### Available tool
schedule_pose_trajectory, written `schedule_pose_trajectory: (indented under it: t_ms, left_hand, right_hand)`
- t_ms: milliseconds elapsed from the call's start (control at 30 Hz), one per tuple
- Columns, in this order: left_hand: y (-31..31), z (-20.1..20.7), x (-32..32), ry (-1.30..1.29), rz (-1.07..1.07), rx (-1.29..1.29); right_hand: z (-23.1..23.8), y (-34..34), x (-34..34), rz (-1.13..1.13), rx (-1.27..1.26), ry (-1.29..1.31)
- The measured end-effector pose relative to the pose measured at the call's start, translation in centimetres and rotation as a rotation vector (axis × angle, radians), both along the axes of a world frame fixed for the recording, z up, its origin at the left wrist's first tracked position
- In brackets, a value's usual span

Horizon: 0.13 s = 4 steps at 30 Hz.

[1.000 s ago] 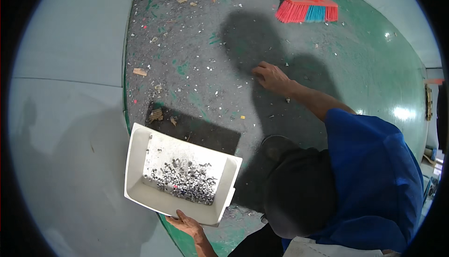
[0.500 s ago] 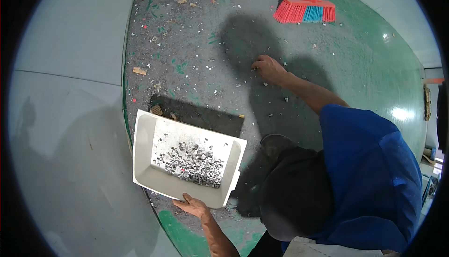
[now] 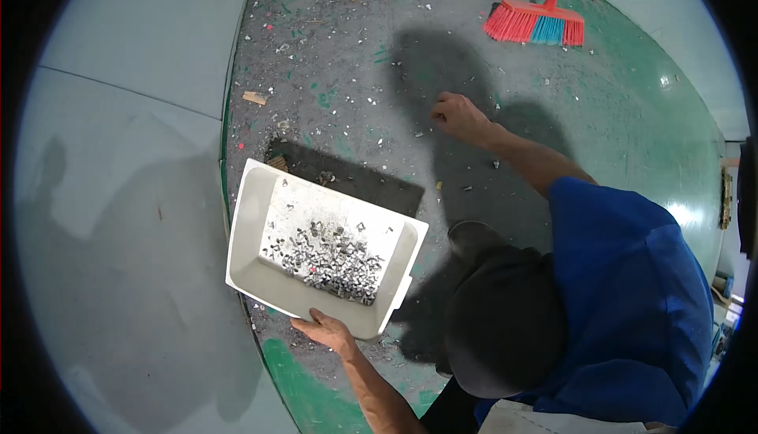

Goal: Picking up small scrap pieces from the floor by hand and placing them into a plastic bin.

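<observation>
My left hand (image 3: 324,331) grips the near rim of a white plastic bin (image 3: 253,229) and holds it tilted above the floor. A pile of small grey metal bits with a few red ones (image 3: 332,260) lies inside it. My right hand (image 3: 458,117) reaches out ahead of the bin to the worn grey floor (image 3: 355,63). Its fingers are curled down among scattered small scraps. Whether they pinch anything is hidden. My blue sleeve and dark cap fill the lower right.
A broom with a red and blue bristle head (image 3: 537,25) lies on the floor at the far right. A small wood chip (image 3: 254,98) lies near the floor patch's left edge. Green painted floor (image 3: 632,118) is to the right, pale floor (image 3: 118,158) to the left.
The bin has risen and shifted slightly forward in my left hand. My right hand has stayed at almost the same spot on the floor.
</observation>
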State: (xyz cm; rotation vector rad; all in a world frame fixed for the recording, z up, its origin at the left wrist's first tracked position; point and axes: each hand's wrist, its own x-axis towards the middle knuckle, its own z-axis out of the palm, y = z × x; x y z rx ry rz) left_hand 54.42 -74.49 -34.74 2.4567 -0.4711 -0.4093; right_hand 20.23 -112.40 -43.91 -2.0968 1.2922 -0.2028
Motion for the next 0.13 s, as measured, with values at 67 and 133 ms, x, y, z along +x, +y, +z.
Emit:
schedule_pose_trajectory:
  t_ms: [67,133]
  left_hand:
    - [0.1,-0.1,-0.2,0.030,0.008,-0.020]
    - [0.7,-0.3,0.2,0.122,0.037,-0.117]
  right_hand:
    - [3.8,1.2,2.8,0.044,0.037,-0.299]
    - [6.5,1.9,4.5,0.056,0.042,-0.431]
